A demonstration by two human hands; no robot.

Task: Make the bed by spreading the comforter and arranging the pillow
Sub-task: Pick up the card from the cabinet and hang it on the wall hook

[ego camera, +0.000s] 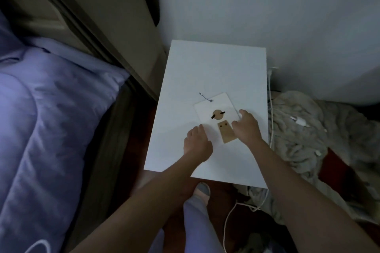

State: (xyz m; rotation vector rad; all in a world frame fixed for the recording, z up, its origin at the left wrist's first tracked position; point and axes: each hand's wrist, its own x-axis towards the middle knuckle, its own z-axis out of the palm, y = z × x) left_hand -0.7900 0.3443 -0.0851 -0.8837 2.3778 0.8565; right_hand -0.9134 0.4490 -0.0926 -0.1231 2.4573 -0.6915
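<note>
**Op:** My left hand (pixel 197 141) lies fairly flat, fingers together, tips on the lower-left corner of a white card (pixel 213 104). My right hand (pixel 245 127) arches over the card's right edge, thumb and forefinger apart. I cannot tell whether it pinches that edge or only presses on it.

**Desk:** What's on the card?

**Op:** A round brown disc (pixel 218 114), a tan tag (pixel 226 134) just below it, and a bit of blue thread (pixel 205 97) at the top corner. All of it sits on the nightstand's white tabletop (pixel 205 63).

**Desk:** Task items?

**Op:** They're on the bed to my left, well apart from both hands. The lavender comforter (pixel 41 125) lies rumpled. The matching pillow (pixel 82 63) sits above it by the headboard (pixel 92 16), one corner poking toward the nightstand.

**Desk:** Handling?

**Op:** My read is that the comforter is soft, limp, bulky and light, and its smooth cover may slide. I'd take the top edge with hands set wide, near the corners. The pillow looks squashy, so I'd grip its two short ends.

**Desk:** Containers?

**Op:** None in plain view. The card might be a string-tie envelope, but I can't tell, and any contents are hidden. A fuzzy beige throw (pixel 308 135) and a white charging cable (pixel 231 217) lie on the floor to the right.
</note>
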